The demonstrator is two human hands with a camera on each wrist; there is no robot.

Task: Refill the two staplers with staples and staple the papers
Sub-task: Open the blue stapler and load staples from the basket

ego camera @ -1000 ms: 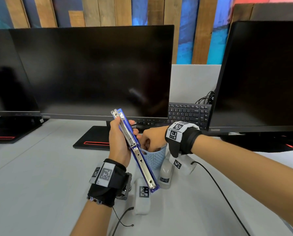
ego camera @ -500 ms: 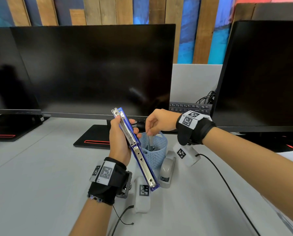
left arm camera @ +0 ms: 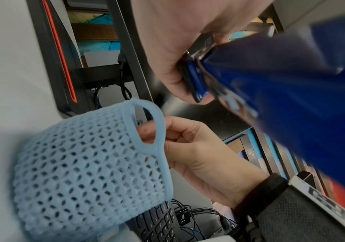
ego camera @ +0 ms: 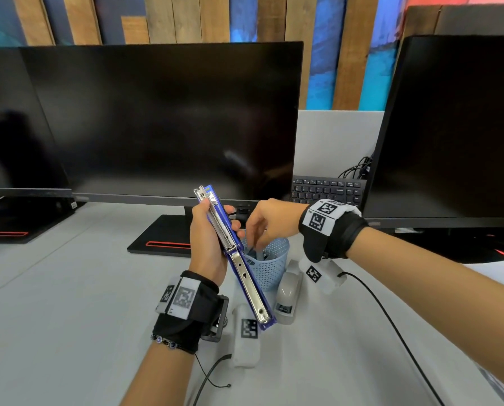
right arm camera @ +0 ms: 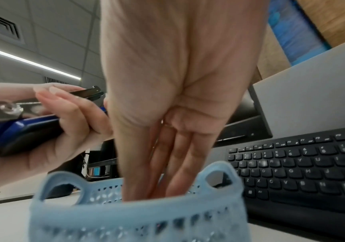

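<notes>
Since 0.5 s ago my right hand [ego camera: 270,219] has dipped lower, its straight fingers [right arm camera: 173,165] now reaching into the blue basket [ego camera: 270,266] below it; whether they hold anything there, I cannot tell. Behind both hands stand 2 dark monitors [ego camera: 163,121]. My left hand [ego camera: 207,244] grips the blue stapler [ego camera: 239,259], swung fully open and tilted, its metal staple channel [ego camera: 246,278] facing me, just left of the basket. The grey stapler [ego camera: 287,297] lies on the table [ego camera: 54,303] below my right wrist, beside the basket.
</notes>
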